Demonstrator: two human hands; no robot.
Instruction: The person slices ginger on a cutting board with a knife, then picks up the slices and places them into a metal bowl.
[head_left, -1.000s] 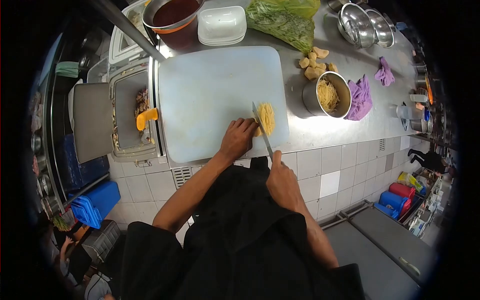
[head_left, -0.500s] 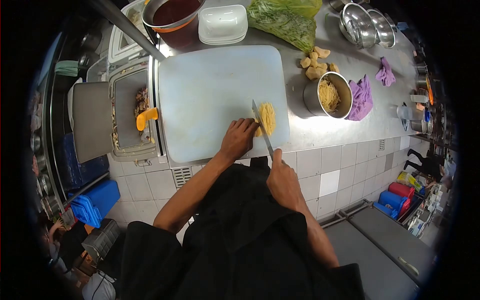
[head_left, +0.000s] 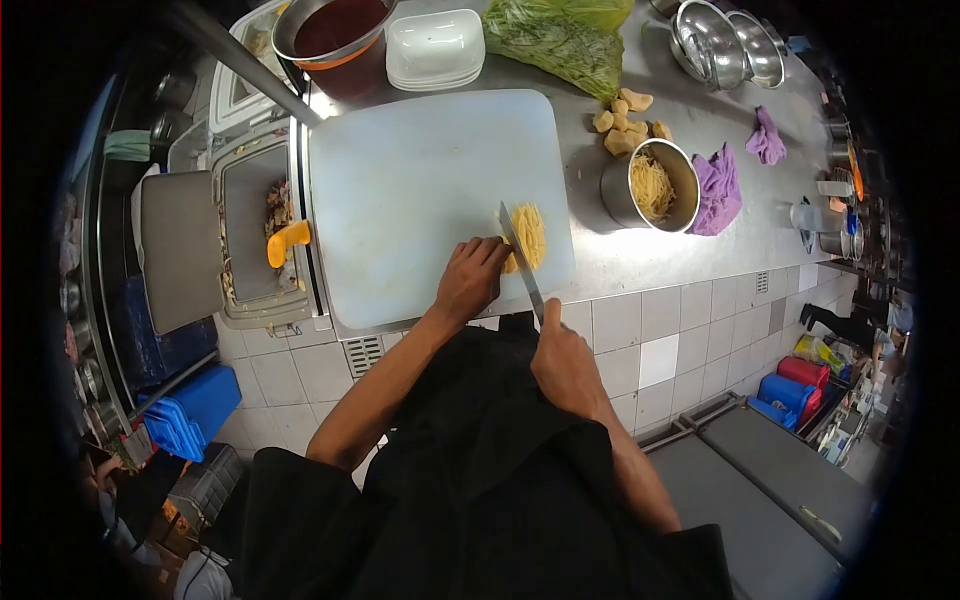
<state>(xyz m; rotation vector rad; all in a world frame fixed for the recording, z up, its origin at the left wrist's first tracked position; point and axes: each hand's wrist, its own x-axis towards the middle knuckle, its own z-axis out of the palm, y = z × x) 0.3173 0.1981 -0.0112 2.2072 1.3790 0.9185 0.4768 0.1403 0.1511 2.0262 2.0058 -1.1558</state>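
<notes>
On the right part of a large white cutting board, my left hand presses down with curled fingers on a pale yellow peeled root piece, mostly hidden under the fingertips. My right hand is closed round the handle of a kitchen knife. Its blade points away from me and lies against the piece, close to my left fingertips. Just right of the blade is a heap of thin yellow strips.
Right of the board stand a metal pot of cut strips, several peeled pieces and purple cloths. White dishes, a green bag and metal bowls sit behind. An open waste bin adjoins the left edge.
The whole view has shifted slightly, with the board and counter items a little further left. My hands and the knife keep nearly the same place on the board.
</notes>
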